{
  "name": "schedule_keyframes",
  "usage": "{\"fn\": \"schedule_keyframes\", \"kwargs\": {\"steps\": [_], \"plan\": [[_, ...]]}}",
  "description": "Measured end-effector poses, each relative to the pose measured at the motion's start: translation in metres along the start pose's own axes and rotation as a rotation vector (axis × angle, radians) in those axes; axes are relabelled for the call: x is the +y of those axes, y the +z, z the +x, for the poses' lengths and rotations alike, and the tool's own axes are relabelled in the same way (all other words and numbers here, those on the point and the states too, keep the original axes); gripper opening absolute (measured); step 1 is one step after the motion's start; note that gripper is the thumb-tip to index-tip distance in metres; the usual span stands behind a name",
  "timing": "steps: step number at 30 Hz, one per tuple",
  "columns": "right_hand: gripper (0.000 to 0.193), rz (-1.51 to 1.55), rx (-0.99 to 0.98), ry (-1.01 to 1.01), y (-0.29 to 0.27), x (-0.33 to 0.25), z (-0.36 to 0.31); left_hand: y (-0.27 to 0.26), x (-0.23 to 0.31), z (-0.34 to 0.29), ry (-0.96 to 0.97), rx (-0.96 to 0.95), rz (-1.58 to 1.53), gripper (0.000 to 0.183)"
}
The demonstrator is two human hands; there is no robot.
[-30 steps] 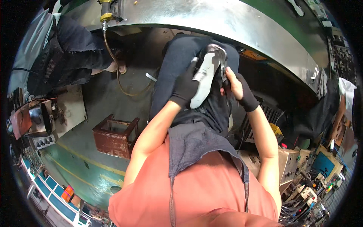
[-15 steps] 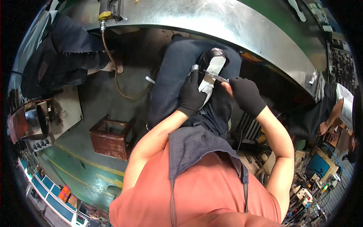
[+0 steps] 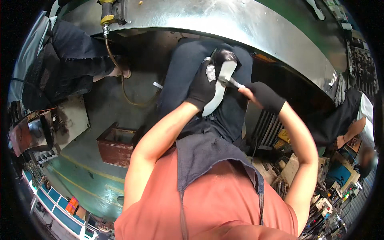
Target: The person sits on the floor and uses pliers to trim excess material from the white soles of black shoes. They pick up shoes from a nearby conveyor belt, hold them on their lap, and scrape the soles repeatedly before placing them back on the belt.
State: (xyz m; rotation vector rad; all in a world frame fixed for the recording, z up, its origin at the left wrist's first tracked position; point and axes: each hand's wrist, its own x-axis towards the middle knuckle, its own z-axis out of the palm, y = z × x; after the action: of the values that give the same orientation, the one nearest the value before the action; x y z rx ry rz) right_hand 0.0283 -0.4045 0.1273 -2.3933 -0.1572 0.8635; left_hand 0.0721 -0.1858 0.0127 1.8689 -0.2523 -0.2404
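A black shoe [image 3: 225,56] lies sole-up across my lap, its glossy toe pointing away from me. The long pale sole [image 3: 216,98] faces up. My left hand [image 3: 202,84], in a black glove with white tape round some fingertips, grips the shoe along its left side. From the right, my right hand [image 3: 264,96] is closed round the light handle of a small metal hand tool [image 3: 235,83]. The tool's darker head rests at the middle of the sole; its exact kind is hard to make out. That hand wears a black glove with bare fingertips.
A metal-edged bench [image 3: 224,20] curves ahead of my knees. On its left lies a yellow-and-black air tool [image 3: 107,14] with a brown hose [image 3: 122,80] hanging down. A brown wooden stool [image 3: 116,148] stands at left. Other people sit at far left and right.
My left hand has slid up toward the toe, its taped thumb leaving the middle of the sole. The tool in my right hand has turned, with its head now at mid-sole.
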Motion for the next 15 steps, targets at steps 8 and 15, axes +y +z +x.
{"fn": "schedule_keyframes", "kwargs": {"steps": [8,15], "plan": [[0.041,-0.412,0.205,-0.237,-0.047,-0.107,-0.027,-0.025,-0.005,0.006,-0.180,-0.409,0.034,0.062],[0.038,0.185,0.131,0.035,0.093,-0.028,-0.025,-0.035,-0.011,-0.109,0.032,-0.279,-0.150,0.096]]}}
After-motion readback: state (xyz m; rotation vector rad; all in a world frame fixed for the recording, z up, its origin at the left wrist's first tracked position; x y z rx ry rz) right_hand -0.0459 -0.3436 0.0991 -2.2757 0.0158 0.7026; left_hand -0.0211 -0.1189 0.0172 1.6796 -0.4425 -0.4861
